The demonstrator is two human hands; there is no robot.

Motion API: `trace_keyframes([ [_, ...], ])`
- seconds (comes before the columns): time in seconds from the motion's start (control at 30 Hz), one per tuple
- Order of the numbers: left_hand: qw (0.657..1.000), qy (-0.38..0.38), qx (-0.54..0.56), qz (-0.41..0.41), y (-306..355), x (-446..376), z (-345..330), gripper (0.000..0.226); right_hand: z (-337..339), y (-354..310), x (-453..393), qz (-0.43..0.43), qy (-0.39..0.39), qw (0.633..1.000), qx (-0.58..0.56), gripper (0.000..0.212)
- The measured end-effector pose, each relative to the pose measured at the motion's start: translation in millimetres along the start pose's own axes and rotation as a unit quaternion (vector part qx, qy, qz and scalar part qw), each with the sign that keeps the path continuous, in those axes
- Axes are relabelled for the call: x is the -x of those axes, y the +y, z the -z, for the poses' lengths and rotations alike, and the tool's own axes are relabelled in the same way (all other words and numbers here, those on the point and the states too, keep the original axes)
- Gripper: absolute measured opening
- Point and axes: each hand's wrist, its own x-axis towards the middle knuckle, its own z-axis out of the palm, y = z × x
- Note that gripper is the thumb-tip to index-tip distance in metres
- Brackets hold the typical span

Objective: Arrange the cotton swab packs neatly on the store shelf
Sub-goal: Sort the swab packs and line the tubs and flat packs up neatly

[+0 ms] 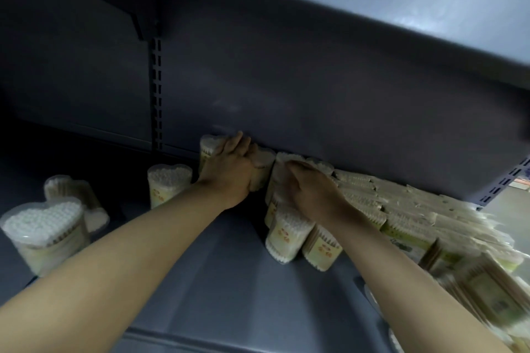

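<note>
Both hands worked at 12 o'clock: the left hand [229, 165] gripped a back-row pack [262, 165], fingers curled round it; the right hand [311, 188] lay on packs [286, 233], fingers nearly straight; loose packs [43, 235] at 9 o'clock remained unsorted.

Person, head-camera view: two forearms and two hands visible, nothing else of the body in frame.

Left hand [229, 169]: bare; no glove, ring or bracelet visible. Wrist bare, no watch or band.

Left forearm [114, 249]: bare along its whole visible length, from wrist to the near left edge of the frame; no sleeve or cuff appears.

Right hand [311, 192]: bare; no glove or ring visible. Fingertips blurred, nails not discernible.

Right forearm [407, 275]: bare from wrist to the near right edge; no sleeve, cuff or band.

Markings: none discernible on either arm in the dim light.
</note>
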Motion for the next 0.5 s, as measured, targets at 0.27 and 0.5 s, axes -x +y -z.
trace_keyframes([
  [0.27,0.996,0.078,0.021,0.046,-39.6,41.2,45.7,0.03,6.0,-15.8,2.0,0.002,0.094,0.995,-0.032,0.033],
  [0.5,0.987,-0.007,0.124,0.098,-73.5,74.0,56.8,0.029,2.9,-36.6,4.4,0.017,0.082,0.995,-0.049,0.032],
])
